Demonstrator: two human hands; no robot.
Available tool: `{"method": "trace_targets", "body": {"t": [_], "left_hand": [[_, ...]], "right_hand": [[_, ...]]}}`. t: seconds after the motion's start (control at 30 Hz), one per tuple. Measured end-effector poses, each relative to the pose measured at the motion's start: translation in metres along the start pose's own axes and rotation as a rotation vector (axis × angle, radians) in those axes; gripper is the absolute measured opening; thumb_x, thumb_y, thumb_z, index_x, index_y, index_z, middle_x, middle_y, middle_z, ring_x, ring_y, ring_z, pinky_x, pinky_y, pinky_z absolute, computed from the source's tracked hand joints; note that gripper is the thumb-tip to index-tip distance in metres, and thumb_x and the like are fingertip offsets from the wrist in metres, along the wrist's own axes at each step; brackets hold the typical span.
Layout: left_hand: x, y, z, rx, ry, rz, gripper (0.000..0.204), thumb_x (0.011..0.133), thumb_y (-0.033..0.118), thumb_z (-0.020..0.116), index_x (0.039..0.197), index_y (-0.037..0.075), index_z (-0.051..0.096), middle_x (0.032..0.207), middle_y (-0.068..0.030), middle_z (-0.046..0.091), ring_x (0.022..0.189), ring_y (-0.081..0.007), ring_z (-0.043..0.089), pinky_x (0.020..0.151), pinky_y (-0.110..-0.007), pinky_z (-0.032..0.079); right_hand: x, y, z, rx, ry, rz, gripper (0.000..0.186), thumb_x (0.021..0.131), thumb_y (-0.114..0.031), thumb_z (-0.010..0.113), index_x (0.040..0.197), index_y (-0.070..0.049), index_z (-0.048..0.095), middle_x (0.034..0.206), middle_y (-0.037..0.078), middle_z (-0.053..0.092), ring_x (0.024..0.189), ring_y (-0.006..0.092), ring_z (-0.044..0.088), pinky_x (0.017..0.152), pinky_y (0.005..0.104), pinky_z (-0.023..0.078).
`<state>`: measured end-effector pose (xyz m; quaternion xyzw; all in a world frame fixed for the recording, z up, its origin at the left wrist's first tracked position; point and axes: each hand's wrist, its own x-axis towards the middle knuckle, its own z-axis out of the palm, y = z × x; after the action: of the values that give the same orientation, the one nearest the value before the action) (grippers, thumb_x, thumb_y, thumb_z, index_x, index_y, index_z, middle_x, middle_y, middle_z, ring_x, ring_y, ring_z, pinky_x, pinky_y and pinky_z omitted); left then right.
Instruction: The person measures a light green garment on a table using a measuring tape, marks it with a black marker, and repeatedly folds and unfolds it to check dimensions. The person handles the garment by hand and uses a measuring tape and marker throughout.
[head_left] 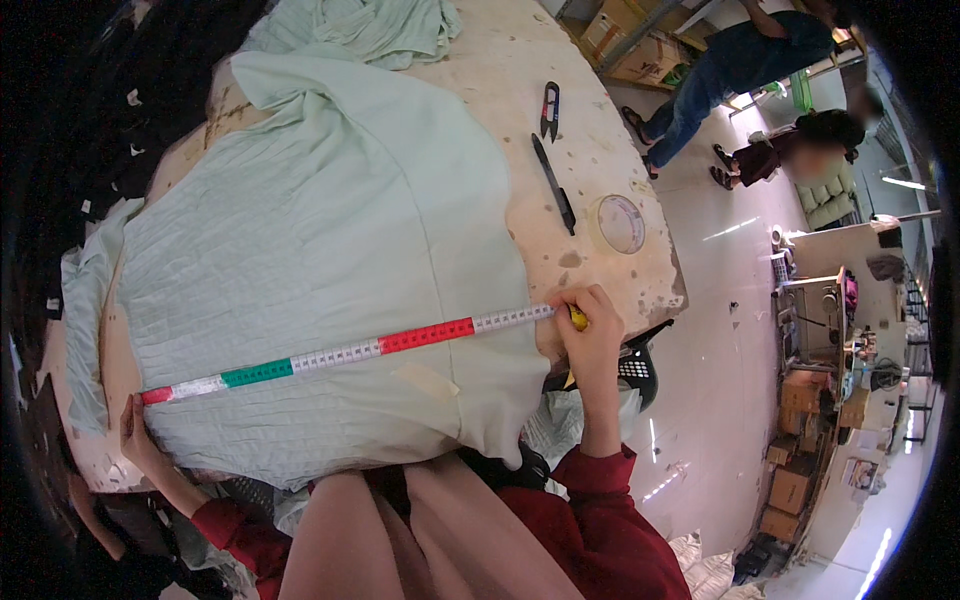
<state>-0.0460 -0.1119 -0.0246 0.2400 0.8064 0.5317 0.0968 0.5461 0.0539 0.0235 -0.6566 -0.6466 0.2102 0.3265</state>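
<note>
Pinning a measuring tape [350,352] across pale green fabric [330,240] — both hands' grip clenched on its ends — stained worktable [600,120], glossy floor [730,330].

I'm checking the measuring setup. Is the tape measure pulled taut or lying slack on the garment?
Taut: the tape measure runs in one straight line across the pale green garment, with the left hand at one end and the right hand at the other.

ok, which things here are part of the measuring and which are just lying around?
In use: measuring tape, pale green garment, left hand, right hand.
Lying about: thread snips, black pen, tape roll, second green cloth.
</note>
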Motion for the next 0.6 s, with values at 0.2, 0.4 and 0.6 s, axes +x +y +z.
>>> {"method": "trace_targets", "body": {"t": [0.2,0.4,0.6], "left_hand": [[-0.003,0.004,0.002,-0.037,0.011,-0.031,0.034,0.085,0.016,0.072,0.11,-0.005,0.067,0.106,-0.0103,0.068,0.096,-0.0159,0.059,0.091,-0.026,0.044],[0.001,-0.001,0.0,-0.023,0.026,-0.042,0.033,0.084,0.016,0.073,0.111,-0.004,0.068,0.103,-0.01,0.068,0.095,-0.0146,0.059,0.09,-0.026,0.044],[-0.002,0.006,0.008,-0.01,0.048,0.014,0.029,0.086,0.016,0.071,0.108,-0.003,0.069,0.098,-0.0079,0.069,0.093,-0.0134,0.06,0.089,-0.025,0.045]], "right_hand": [[-0.002,0.001,0.002,-0.022,0.024,-0.042,0.01,0.079,0.004,0.06,0.088,-0.001,0.063,0.087,0.012,0.057,0.08,0.0281,0.06,0.071,0.0338,0.048],[-0.003,-0.001,0.005,-0.042,0.051,-0.03,0.007,0.078,0.002,0.061,0.084,-0.001,0.063,0.083,0.01,0.058,0.077,0.0243,0.061,0.071,0.0316,0.047],[0.001,0.01,0.002,-0.024,0.007,-0.024,0.008,0.079,0.003,0.062,0.087,0.001,0.062,0.085,0.009,0.06,0.08,0.0213,0.061,0.074,0.0285,0.047]]}}
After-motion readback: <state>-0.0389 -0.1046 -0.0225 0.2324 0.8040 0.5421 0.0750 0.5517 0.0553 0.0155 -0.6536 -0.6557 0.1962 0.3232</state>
